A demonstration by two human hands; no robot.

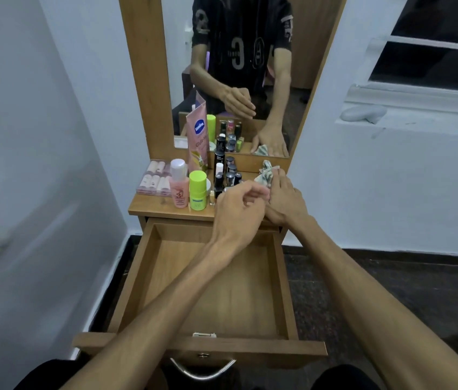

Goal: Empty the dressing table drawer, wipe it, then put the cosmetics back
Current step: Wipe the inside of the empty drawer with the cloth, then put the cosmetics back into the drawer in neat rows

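The wooden drawer (137,280) is pulled out towards me and holds nothing. Cosmetics stand on the dressing table top (149,205): a pink bottle (179,184), a lime green stick (197,190), a pink Vaseline tube (198,142), a clear lipstick case (153,178) and several dark small bottles (229,171). My right hand (285,199) rests flat on a striped cloth (264,175) at the top's right side. My left hand (239,206) hovers beside it with fingers loosely curled, holding nothing.
A mirror (278,80) in a wooden frame rises behind the table top and reflects me. White walls flank the table; a window ledge (407,119) with a pale object sits at the right. The floor is dark.
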